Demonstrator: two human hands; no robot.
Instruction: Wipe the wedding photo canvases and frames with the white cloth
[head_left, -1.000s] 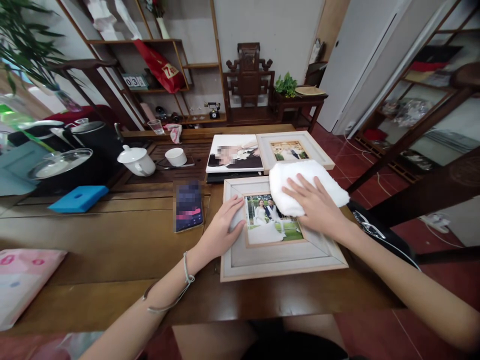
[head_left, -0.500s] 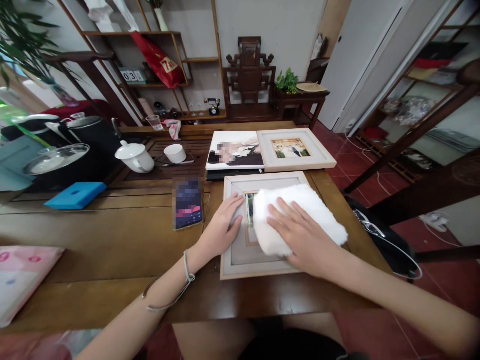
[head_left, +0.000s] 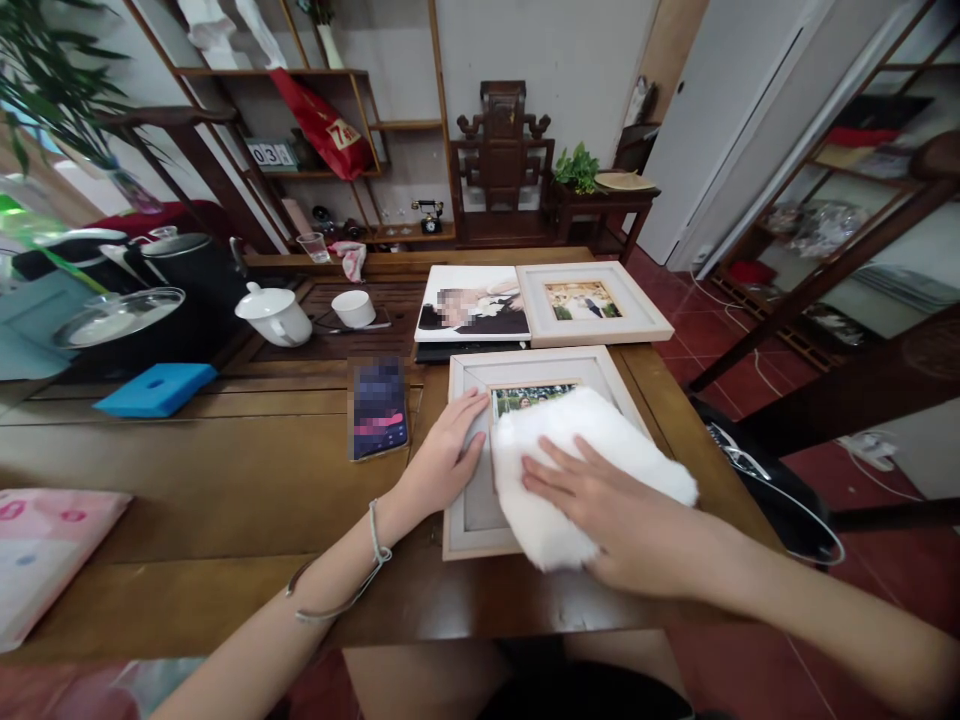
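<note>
The pale wooden photo frame (head_left: pixel 469 522) lies flat on the brown wooden table (head_left: pixel 225 480), and both of the person's hands are on it. The left hand (head_left: pixel 439 465) rests on the frame's left side, wide, its fingers near one another and its thumb set apart; a cord bracelet (head_left: pixel 379 552) circles that wrist. The right hand (head_left: pixel 581 495) lies spread flat upon a folded white cloth (head_left: pixel 519 490) over the frame's middle and right (whether its thumb grips the fluffy fabric, I cannot tell). The cloth hides most of the photograph (head_left: pixel 517 397) in the frame, leaving a strip of greenery at the top, and hangs past the frame's near edge. Just beyond the frame, a wedding photo panel (head_left: pixel 480 308) and a second framed wedding photo (head_left: pixel 534 315) lie side by side. Left of the frame is a smartphone (head_left: pixel 379 415), its screen blurred; farther left and beyond it stand a small white cup (head_left: pixel 353 310) and a lidded white teapot (head_left: pixel 276 318).
</note>
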